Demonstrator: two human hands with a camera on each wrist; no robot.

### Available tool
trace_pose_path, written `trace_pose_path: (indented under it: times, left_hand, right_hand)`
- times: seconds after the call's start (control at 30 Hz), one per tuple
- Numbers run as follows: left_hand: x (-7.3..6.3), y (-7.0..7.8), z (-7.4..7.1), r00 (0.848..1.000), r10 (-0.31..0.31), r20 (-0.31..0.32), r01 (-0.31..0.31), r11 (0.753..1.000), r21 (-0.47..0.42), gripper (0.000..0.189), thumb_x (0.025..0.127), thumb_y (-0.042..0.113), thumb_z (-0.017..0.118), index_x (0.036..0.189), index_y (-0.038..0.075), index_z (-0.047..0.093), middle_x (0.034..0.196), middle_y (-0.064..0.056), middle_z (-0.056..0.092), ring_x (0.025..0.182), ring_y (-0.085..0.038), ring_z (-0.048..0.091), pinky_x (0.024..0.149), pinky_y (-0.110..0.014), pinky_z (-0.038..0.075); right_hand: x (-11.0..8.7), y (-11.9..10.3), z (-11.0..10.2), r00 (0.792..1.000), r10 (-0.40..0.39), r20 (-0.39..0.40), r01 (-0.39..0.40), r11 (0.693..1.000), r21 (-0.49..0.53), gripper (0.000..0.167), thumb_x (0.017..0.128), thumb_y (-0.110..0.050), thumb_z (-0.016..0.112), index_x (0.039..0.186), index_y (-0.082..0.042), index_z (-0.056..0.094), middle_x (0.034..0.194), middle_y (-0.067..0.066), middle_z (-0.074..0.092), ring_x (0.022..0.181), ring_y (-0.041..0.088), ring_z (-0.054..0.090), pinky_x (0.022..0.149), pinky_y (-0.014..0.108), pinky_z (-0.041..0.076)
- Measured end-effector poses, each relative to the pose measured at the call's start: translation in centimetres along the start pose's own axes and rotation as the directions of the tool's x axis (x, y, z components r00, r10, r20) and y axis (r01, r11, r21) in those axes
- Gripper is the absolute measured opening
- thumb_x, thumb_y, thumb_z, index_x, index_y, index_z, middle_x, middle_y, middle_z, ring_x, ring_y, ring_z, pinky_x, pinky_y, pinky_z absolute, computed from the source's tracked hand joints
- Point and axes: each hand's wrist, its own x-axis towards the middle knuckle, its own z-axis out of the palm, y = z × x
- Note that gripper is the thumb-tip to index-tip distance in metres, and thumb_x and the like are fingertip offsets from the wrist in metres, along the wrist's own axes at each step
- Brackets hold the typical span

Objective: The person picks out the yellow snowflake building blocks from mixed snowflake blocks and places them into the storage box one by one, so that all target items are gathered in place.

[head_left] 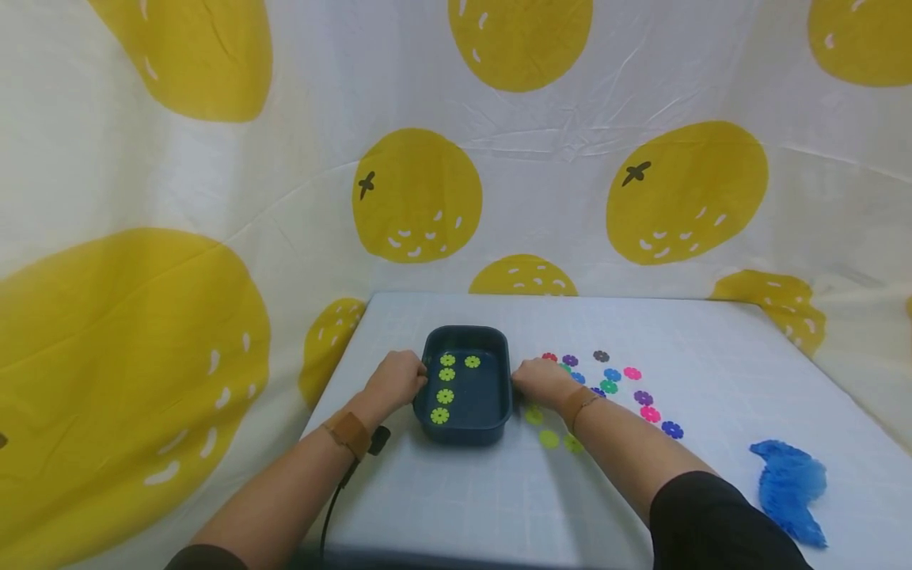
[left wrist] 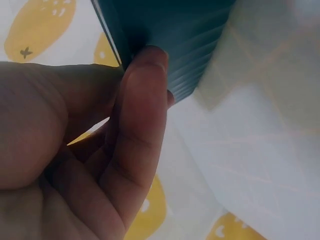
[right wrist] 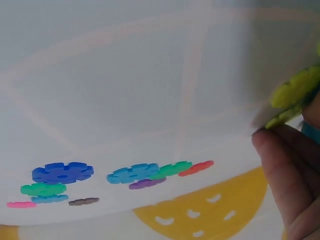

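Dark teal, round-cornered and ribbed outside, the oblong tub (head_left: 463, 435) is at the white table's (head_left: 442, 507) left side, long axis running away from the person. Left hand (head_left: 396, 380) and right hand (head_left: 543, 381) each keep a closed grip on opposite long sides; scalloped yellow-green discs (head_left: 445, 396) lie flat inside.

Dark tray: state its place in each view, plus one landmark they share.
Head: dark tray just below center, between the left hand and right hand.
Left wrist: top middle, cut off by the upper edge.
Right wrist: only a sliver at the right edge, mostly hidden.
Shared landmark: the yellow-printed curtain.
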Motion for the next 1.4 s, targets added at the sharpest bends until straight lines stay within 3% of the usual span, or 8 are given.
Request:
trace_pose_path:
  times: [0.23,0.33,0.5,0.63,0.83,1.0,1.13,1.4]
  left_hand:
    - [0.0,0.0,-0.4,1.000,0.000,0.031,0.001,1.000,-0.013,0.022,0.100,0.010,0.067,0.117,0.001,0.076,0.096,-0.010,0.075,0.070,-0.016,0.065,0.061,-0.026,0.055]
    - [0.0,0.0,-0.5,0.999,0.002,0.038,-0.001,1.000,-0.013,0.021,0.100,0.010,0.067,0.117,0.001,0.076,0.093,-0.009,0.074,0.069,-0.016,0.065,0.060,-0.026,0.055]
    - [0.1,-0.1,-0.4,0.999,0.025,0.024,-0.025,1.000,0.001,0.016,0.100,0.009,0.067,0.107,0.002,0.079,0.082,-0.006,0.072,0.065,-0.015,0.064,0.058,-0.026,0.054]
    - [0.1,-0.1,-0.4,0.999,0.034,0.011,-0.034,0.999,0.009,0.015,0.100,0.009,0.066,0.103,0.002,0.080,0.078,-0.005,0.070,0.064,-0.015,0.064,0.057,-0.026,0.053]
    - [0.1,0.0,-0.4,1.000,0.009,0.024,-0.008,1.000,-0.023,0.018,0.100,0.010,0.067,0.111,0.002,0.078,0.089,-0.008,0.074,0.068,-0.016,0.065,0.061,-0.027,0.056]
    - [0.1,0.1,-0.4,1.000,0.008,0.026,-0.007,1.000,-0.029,0.019,0.099,0.009,0.067,0.113,0.001,0.077,0.094,-0.010,0.075,0.069,-0.016,0.066,0.062,-0.027,0.057]
    - [0.1,0.1,-0.5,1.000,0.007,0.030,-0.006,1.000,-0.027,0.019,0.100,0.009,0.067,0.113,0.000,0.077,0.092,-0.009,0.074,0.069,-0.016,0.066,0.061,-0.027,0.056]
    - [-0.1,0.4,-0.5,0.999,-0.003,0.039,0.003,1.000,-0.014,0.018,0.101,0.009,0.066,0.110,0.000,0.078,0.085,-0.007,0.071,0.069,-0.017,0.065,0.060,-0.026,0.055]
  right_hand:
    - [-0.1,-0.1,-0.2,1.000,-0.030,0.004,0.030,0.999,-0.042,0.012,0.094,-0.025,0.076,0.096,-0.013,0.074,0.078,-0.002,0.063,0.075,0.018,0.058,0.078,0.033,0.052]
    - [-0.1,0.1,-0.4,1.000,-0.022,0.005,0.022,1.000,-0.011,0.010,0.096,-0.023,0.074,0.096,-0.014,0.074,0.077,-0.001,0.062,0.075,0.018,0.058,0.078,0.033,0.053]
    - [-0.1,0.2,-0.4,1.000,-0.009,-0.011,0.009,0.998,0.058,0.007,0.098,-0.021,0.071,0.095,-0.015,0.072,0.077,-0.001,0.061,0.076,0.018,0.057,0.077,0.034,0.051]
    - [0.0,0.3,-0.2,0.999,-0.041,-0.033,0.042,0.999,0.023,0.007,0.099,-0.020,0.070,0.093,-0.016,0.072,0.076,-0.002,0.060,0.075,0.018,0.056,0.075,0.032,0.050]
    - [0.0,0.3,0.0,0.999,-0.035,-0.037,0.034,0.999,-0.018,0.006,0.095,-0.021,0.075,0.093,-0.015,0.075,0.072,-0.004,0.061,0.071,0.016,0.057,0.073,0.029,0.052]
    - [-0.1,0.3,-0.1,0.999,-0.005,-0.041,0.006,0.999,0.035,0.006,0.094,-0.016,0.076,0.098,-0.011,0.076,0.072,-0.001,0.061,0.071,0.017,0.057,0.073,0.030,0.052]
    - [0.0,0.4,-0.5,0.999,0.003,-0.050,0.000,0.998,0.060,0.009,0.095,-0.013,0.074,0.102,-0.010,0.078,0.077,0.001,0.066,0.073,0.019,0.058,0.075,0.032,0.054]
    - [0.0,1.1,-1.4,0.998,0.060,-0.009,-0.058,0.987,0.148,0.021,0.094,-0.014,0.075,0.115,-0.010,0.077,0.104,0.009,0.074,0.088,0.022,0.065,0.088,0.040,0.058]
